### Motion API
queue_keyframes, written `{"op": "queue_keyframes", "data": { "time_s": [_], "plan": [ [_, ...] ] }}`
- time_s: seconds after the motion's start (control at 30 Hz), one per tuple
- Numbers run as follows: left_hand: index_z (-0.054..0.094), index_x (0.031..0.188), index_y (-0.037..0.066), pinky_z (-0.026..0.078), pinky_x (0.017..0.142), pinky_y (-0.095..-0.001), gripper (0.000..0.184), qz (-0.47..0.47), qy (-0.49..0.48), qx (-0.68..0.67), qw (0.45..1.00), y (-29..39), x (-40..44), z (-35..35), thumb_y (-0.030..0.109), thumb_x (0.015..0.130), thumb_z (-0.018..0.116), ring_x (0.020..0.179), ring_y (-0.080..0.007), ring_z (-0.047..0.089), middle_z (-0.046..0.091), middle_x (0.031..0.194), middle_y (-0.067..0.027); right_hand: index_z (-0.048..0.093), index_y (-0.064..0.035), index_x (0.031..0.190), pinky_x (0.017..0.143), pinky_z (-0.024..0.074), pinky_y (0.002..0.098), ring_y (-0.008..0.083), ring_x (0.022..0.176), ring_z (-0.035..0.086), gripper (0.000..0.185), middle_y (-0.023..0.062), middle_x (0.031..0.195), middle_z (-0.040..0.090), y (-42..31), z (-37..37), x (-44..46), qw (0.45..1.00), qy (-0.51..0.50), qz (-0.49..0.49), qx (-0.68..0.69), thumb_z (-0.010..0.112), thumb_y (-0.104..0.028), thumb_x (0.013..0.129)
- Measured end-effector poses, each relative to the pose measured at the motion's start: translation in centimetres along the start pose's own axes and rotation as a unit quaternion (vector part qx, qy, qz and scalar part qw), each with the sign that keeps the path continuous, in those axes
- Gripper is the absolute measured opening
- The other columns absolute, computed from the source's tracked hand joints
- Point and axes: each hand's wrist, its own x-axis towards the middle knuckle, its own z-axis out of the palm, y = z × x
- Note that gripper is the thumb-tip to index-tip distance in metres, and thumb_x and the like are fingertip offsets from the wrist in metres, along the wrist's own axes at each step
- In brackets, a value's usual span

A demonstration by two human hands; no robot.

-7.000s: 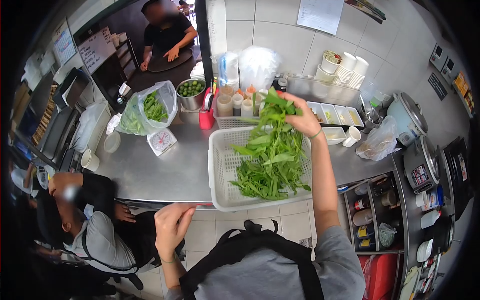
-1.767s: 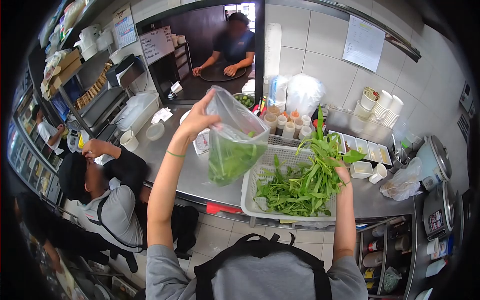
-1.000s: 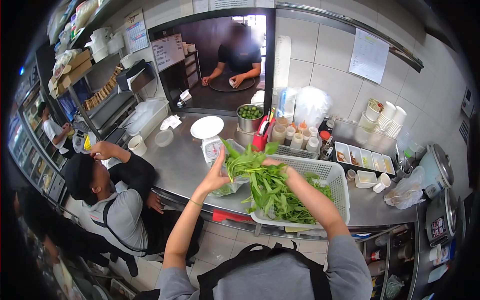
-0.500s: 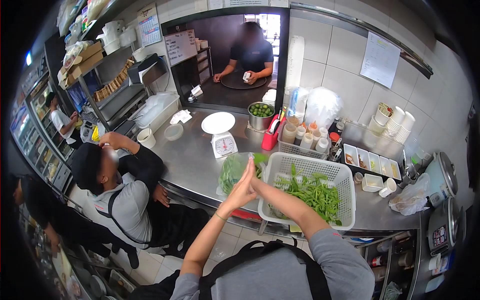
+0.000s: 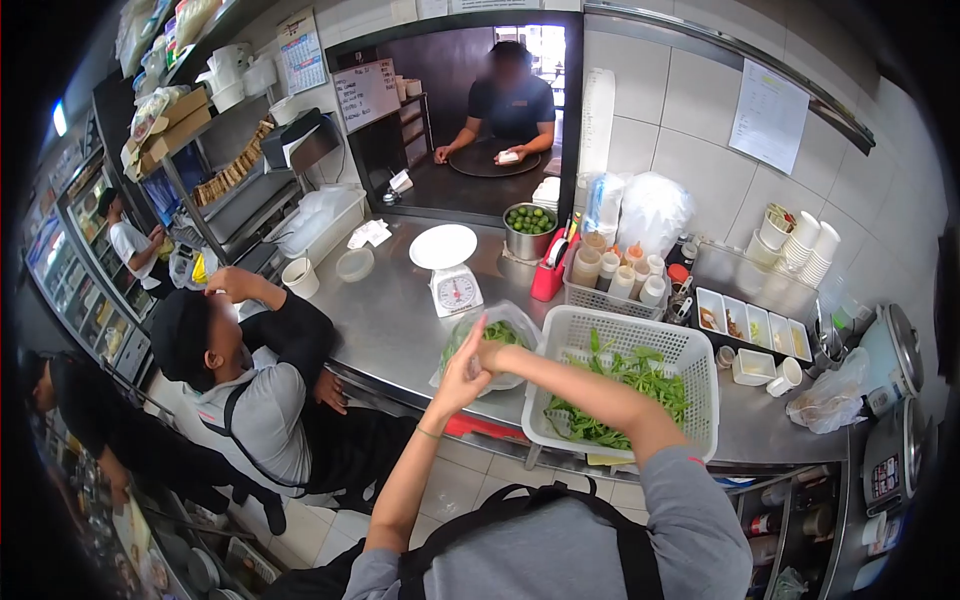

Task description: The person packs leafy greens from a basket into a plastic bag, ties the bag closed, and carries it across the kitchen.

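Observation:
A clear plastic bag with green leaves inside lies on the steel counter, in front of a white dial scale. Over the bag's near side is my left hand, its index finger stretched up and its other fingers partly hidden. My right hand reaches across from the right to the bag's opening, behind my left hand; its fingers are mostly hidden. To the right, a white perforated basket holds loose leafy greens.
Behind the basket stand sauce bottles and a pot of green limes. A seated co-worker is close on my left. Another person stands beyond the window. Condiment trays and a white mug are on the right.
The greens that I held between my hands are now in the bag. My right hand has moved left from the basket to the bag, and the bag now rests on the counter.

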Motion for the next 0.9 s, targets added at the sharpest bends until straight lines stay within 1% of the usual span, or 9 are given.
{"op": "queue_keyframes", "data": {
  "time_s": [0.13, 0.2, 0.27, 0.33, 0.4, 0.53, 0.6, 0.67, 0.9],
  "plan": [
    [0.025, 0.138, 0.008, 0.029, 0.100, -0.0280, 0.081, -0.042, -0.044, -0.089, 0.994, 1.9, -1.5, 1.3, -0.013, 0.062, 0.042, 0.130, -0.0179, 0.024, 0.027, 0.142, -0.0071, 0.054, -0.0034, 0.109, 0.082, 0.0448, 0.0397, 0.0336, 0.093, 0.058, 0.039, 0.0197, 0.101, 0.059, 0.6, 2.4, 2.2, 0.998, -0.053, 0.009, -0.037, 0.060, -0.014, 0.071],
    [0.026, 0.137, 0.006, 0.033, 0.096, -0.0252, 0.079, -0.123, -0.006, -0.128, 0.984, 1.3, -2.1, 0.7, -0.013, 0.063, 0.043, 0.129, -0.0162, 0.026, 0.027, 0.142, -0.0071, 0.055, -0.0034, 0.107, 0.081, 0.0450, 0.0396, 0.0336, 0.092, 0.058, 0.037, 0.0197, 0.099, 0.059, 0.8, 1.3, 2.8, 0.997, -0.064, 0.002, -0.050, 0.059, -0.013, 0.072],
    [0.027, 0.137, 0.005, 0.030, 0.098, -0.0252, 0.077, -0.039, 0.020, -0.104, 0.994, 0.2, -0.5, -0.7, -0.012, 0.064, 0.046, 0.128, -0.0157, 0.028, 0.027, 0.142, -0.0073, 0.056, -0.0033, 0.106, 0.080, 0.0452, 0.0395, 0.0337, 0.090, 0.058, 0.035, 0.0198, 0.098, 0.060, 0.9, -0.9, 3.5, 0.994, -0.078, -0.024, -0.069, 0.059, -0.013, 0.072],
    [0.027, 0.137, 0.005, 0.037, 0.091, -0.0236, 0.075, -0.012, 0.048, -0.031, 0.998, 0.8, 2.6, -3.2, -0.011, 0.066, 0.047, 0.126, -0.0152, 0.031, 0.028, 0.142, -0.0071, 0.057, -0.0033, 0.105, 0.080, 0.0454, 0.0393, 0.0337, 0.089, 0.058, 0.034, 0.0198, 0.097, 0.060, 0.4, -4.9, 3.7, 0.992, -0.076, -0.054, -0.090, 0.058, -0.012, 0.073],
    [0.027, 0.136, 0.005, 0.042, 0.085, -0.0212, 0.072, -0.050, 0.076, -0.118, 0.989, 1.6, 6.5, -5.8, -0.011, 0.069, 0.047, 0.120, -0.0148, 0.039, 0.031, 0.140, -0.0071, 0.058, -0.0033, 0.104, 0.079, 0.0456, 0.0392, 0.0337, 0.088, 0.059, 0.032, 0.0199, 0.095, 0.060, -1.2, -10.2, 2.8, 0.987, -0.051, -0.099, -0.120, 0.058, -0.012, 0.073],
    [0.033, 0.133, 0.005, 0.050, 0.070, -0.0200, 0.064, -0.124, 0.037, -0.223, 0.966, 6.6, 14.0, -9.2, -0.010, 0.072, 0.045, 0.093, -0.0097, 0.057, 0.035, 0.137, -0.0052, 0.060, -0.0033, 0.101, 0.078, 0.0461, 0.0389, 0.0337, 0.086, 0.059, 0.028, 0.0200, 0.093, 0.061, -4.4, -21.8, -3.6, 0.958, 0.165, -0.211, -0.099, 0.057, -0.011, 0.074],
    [0.036, 0.131, 0.004, 0.052, 0.065, -0.0228, 0.056, -0.107, 0.021, -0.222, 0.969, 9.0, 16.9, -11.0, -0.006, 0.076, 0.045, 0.077, -0.0074, 0.059, 0.038, 0.135, -0.0047, 0.060, -0.0027, 0.102, 0.079, 0.0454, 0.0375, 0.0321, 0.087, 0.059, 0.027, 0.0178, 0.095, 0.060, -4.7, -25.3, -10.0, 0.873, 0.395, -0.270, 0.096, 0.055, -0.009, 0.076],
    [0.037, 0.130, 0.005, 0.052, 0.061, -0.0238, 0.053, -0.081, 0.049, -0.199, 0.975, 10.1, 20.1, -12.7, -0.003, 0.079, 0.046, 0.066, -0.0058, 0.056, 0.040, 0.134, -0.0042, 0.060, -0.0020, 0.101, 0.080, 0.0449, 0.0357, 0.0306, 0.090, 0.058, 0.025, 0.0160, 0.098, 0.059, -4.4, -26.9, -15.2, 0.786, 0.538, -0.279, 0.125, 0.055, -0.010, 0.078],
    [0.037, 0.131, 0.004, 0.049, 0.058, -0.0231, 0.060, -0.011, 0.152, 0.014, 0.988, 8.8, 26.1, -14.3, -0.004, 0.073, 0.047, 0.065, -0.0069, 0.055, 0.046, 0.129, -0.0072, 0.056, -0.0004, 0.110, 0.081, 0.0440, 0.0263, 0.0148, 0.091, 0.059, 0.028, 0.0086, 0.099, 0.061, 0.5, -22.6, -25.6, 0.737, 0.590, -0.140, 0.299, 0.056, -0.006, 0.082]
  ]
}}
